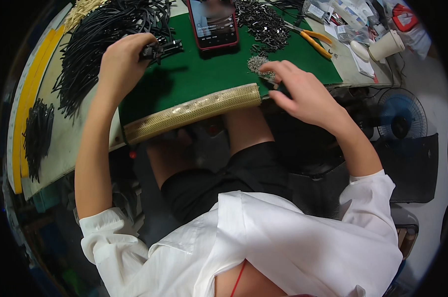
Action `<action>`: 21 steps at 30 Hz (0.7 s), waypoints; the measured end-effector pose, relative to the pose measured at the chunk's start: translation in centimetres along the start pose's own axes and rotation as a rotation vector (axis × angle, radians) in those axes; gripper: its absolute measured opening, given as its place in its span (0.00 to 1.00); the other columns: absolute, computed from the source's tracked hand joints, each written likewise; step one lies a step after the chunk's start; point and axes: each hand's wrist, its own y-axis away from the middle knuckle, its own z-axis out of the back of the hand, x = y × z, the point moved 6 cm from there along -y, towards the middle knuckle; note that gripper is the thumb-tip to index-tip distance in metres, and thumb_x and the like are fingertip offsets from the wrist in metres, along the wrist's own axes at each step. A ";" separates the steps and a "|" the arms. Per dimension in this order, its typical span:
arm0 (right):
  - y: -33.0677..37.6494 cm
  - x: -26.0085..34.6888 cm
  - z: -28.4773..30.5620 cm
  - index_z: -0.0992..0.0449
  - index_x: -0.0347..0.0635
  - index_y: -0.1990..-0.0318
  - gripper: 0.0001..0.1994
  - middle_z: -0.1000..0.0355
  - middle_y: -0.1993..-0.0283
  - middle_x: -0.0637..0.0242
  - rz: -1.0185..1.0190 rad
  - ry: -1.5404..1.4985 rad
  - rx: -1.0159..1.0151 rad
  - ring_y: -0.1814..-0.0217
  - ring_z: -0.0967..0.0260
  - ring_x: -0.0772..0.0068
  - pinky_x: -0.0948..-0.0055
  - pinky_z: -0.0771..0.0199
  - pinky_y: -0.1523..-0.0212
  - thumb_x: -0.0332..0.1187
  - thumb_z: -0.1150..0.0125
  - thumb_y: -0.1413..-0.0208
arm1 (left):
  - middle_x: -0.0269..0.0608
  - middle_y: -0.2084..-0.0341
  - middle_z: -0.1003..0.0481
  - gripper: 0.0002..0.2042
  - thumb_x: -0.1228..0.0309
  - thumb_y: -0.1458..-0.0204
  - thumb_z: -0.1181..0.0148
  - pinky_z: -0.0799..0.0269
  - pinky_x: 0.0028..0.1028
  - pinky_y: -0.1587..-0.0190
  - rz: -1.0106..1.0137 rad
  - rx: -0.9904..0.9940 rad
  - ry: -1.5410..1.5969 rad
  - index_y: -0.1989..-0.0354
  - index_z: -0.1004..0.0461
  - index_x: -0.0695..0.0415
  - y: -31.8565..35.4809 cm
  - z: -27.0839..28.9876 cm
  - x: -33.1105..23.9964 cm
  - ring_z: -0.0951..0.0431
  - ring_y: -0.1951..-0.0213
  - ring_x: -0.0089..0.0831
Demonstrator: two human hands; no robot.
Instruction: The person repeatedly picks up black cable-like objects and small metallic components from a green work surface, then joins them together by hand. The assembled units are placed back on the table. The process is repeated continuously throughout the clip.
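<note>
White shirt [293,227], sleeves [104,222] apparently cuffed near the elbow, black shorts [224,183], thin red cord [238,278] at the neck

Left hand [125,57] full, right hand [305,94] by the silvery pile [257,64]

The left hand grips a cluster of black parts [157,51] above the green mat [209,69], beside a heap of long black strips [88,59]. The right hand curls with fingers parted — whether it pinches anything is too small to tell. A lit, red-cased phone [214,27] sits at the mat's far side; right of it lie small dark pieces [267,29] and orange-handled pliers [316,46]. A gold mesh-patterned roll [194,113] lines the mat's near edge.
</note>
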 end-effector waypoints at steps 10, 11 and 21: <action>0.6 0.1 -0.2 0.28 0.41 0.42 0.20 0.30 0.54 0.49 -0.030 0.160 0.132 0.62 0.25 0.47 0.56 0.24 0.58 0.34 0.44 0.41 | 0.38 0.72 0.22 0.13 0.75 0.45 0.36 0.30 0.21 0.66 0.301 -0.008 0.726 0.51 0.24 0.61 3.2 4.4 -6.3 0.25 0.73 0.23; 1.0 -0.4 -0.1 0.29 0.41 0.42 0.20 0.30 0.54 0.50 -0.037 0.104 0.124 0.62 0.25 0.47 0.56 0.24 0.58 0.34 0.44 0.41 | 0.34 0.70 0.22 0.13 0.72 0.42 0.37 0.30 0.20 0.67 0.340 0.022 0.855 0.51 0.24 0.64 4.3 4.6 -7.3 0.25 0.72 0.18; 0.1 -0.7 0.3 0.31 0.41 0.51 0.13 0.29 0.57 0.51 0.000 0.069 0.073 0.59 0.27 0.46 0.54 0.27 0.56 0.28 0.46 0.45 | 0.27 0.82 0.29 0.13 0.73 0.43 0.41 0.51 0.16 0.80 0.754 0.094 1.173 0.49 0.25 0.58 8.5 -1.9 -8.3 0.38 0.82 0.10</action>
